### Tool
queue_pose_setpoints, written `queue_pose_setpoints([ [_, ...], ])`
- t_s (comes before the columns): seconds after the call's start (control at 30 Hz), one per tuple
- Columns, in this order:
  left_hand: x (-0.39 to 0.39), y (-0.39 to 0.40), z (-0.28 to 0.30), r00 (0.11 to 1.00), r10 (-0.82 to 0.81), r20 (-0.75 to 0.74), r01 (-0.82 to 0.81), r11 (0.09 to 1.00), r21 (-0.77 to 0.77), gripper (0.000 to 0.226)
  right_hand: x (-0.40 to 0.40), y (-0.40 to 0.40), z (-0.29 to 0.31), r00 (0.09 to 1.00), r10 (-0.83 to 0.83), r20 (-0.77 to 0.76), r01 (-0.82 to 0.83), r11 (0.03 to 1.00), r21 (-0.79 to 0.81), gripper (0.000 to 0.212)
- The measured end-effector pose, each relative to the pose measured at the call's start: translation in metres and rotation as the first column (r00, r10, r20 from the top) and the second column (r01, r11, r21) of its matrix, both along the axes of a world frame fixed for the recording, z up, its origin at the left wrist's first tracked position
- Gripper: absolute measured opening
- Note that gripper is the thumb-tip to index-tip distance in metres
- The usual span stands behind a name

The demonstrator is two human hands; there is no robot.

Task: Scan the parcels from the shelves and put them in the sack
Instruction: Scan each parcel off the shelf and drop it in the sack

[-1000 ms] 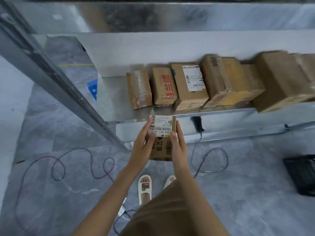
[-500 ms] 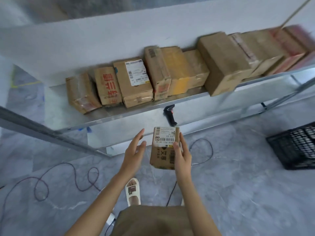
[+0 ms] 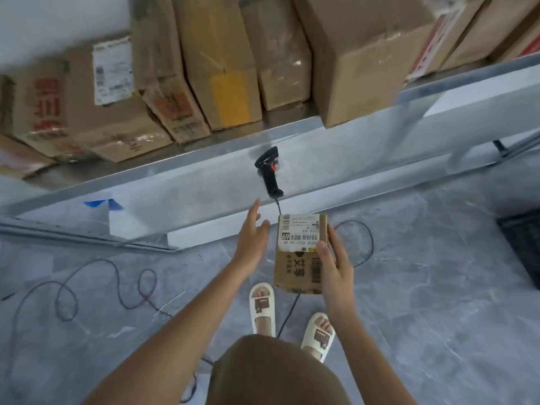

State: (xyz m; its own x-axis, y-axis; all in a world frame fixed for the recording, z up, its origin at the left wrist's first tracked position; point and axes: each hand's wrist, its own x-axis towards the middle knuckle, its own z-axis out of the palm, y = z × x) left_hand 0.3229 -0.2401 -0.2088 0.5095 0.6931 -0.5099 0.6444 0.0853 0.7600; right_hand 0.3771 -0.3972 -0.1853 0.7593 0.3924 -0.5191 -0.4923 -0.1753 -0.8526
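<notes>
Just beyond the empty, straight-fingered left hand [image 3: 252, 240] one black scanner [image 3: 268, 171] hangs, while beside it the right hand [image 3: 336, 268] grips one labelled parcel [image 3: 299, 255].

A grey marble-patterned tile floor [image 3: 438, 302] lay under a long silver metal shelf [image 3: 336, 147]. A thin dark cable [image 3: 96, 287] looped across the floor, against a pale wall [image 3: 58, 19].

The held parcel [image 3: 301, 252] is matt brown cardboard with a smooth white paper label — like the taped cartons [image 3: 222, 59] at 12 o'clock. The shelf [image 3: 350, 147] is shiny sheet metal; the scanner [image 3: 268, 171] black plastic; the floor [image 3: 438, 317] polished grey stone-look tile.
</notes>
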Motion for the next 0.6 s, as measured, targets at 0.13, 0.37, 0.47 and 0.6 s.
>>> queue_pose_setpoints([
  [0.13, 0.043, 0.031, -0.072, 0.995, -0.009, -0.102, 0.010, 1.000, 0.010, 0.060, 0.024, 0.009, -0.059, 0.998, -0.033, -0.057, 0.034, 0.999, 0.003, 0.037],
  [0.37, 0.097, 0.074, -0.162, 0.980, -0.038, -0.196, 0.040, 0.999, 0.009, 0.073, 0.040, 0.017, -0.134, 0.990, -0.070, -0.121, 0.070, 0.998, -0.005, 0.040],
  [0.47, 0.120, 0.092, -0.185, 0.984, -0.009, -0.176, 0.014, 1.000, 0.028, 0.079, 0.047, 0.016, -0.155, 0.990, -0.066, -0.122, 0.066, 0.998, -0.004, 0.039],
  [0.6, 0.151, 0.116, -0.211, 0.992, 0.087, -0.088, -0.078, 0.992, 0.095, 0.094, 0.055, 0.021, -0.173, 0.987, -0.081, -0.138, 0.082, 0.997, 0.006, 0.038],
])
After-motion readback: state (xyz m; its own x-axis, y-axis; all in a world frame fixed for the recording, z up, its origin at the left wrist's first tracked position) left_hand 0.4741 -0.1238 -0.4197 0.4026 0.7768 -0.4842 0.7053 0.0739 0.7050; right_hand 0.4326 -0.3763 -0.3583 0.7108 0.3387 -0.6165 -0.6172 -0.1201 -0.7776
